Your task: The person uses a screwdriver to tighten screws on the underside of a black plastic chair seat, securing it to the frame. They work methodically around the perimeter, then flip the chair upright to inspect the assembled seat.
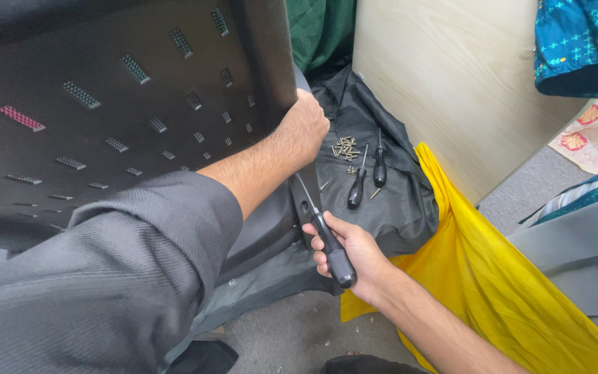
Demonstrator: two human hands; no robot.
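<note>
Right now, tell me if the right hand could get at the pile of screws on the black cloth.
Probably yes, once freed. The right hand grips a screwdriver; the screws lie uncovered on the black cloth, just beyond two spare screwdrivers, with nothing blocking the way.

i hold a screwdriver [327, 239] with a black ribbed handle, its metal shaft slanting up and left toward the underside edge of a black plastic chair panel [126, 90]. the panel is tilted up on its edge, wide and dark, dotted with rows of small slotted vents, filling the upper left.
</note>
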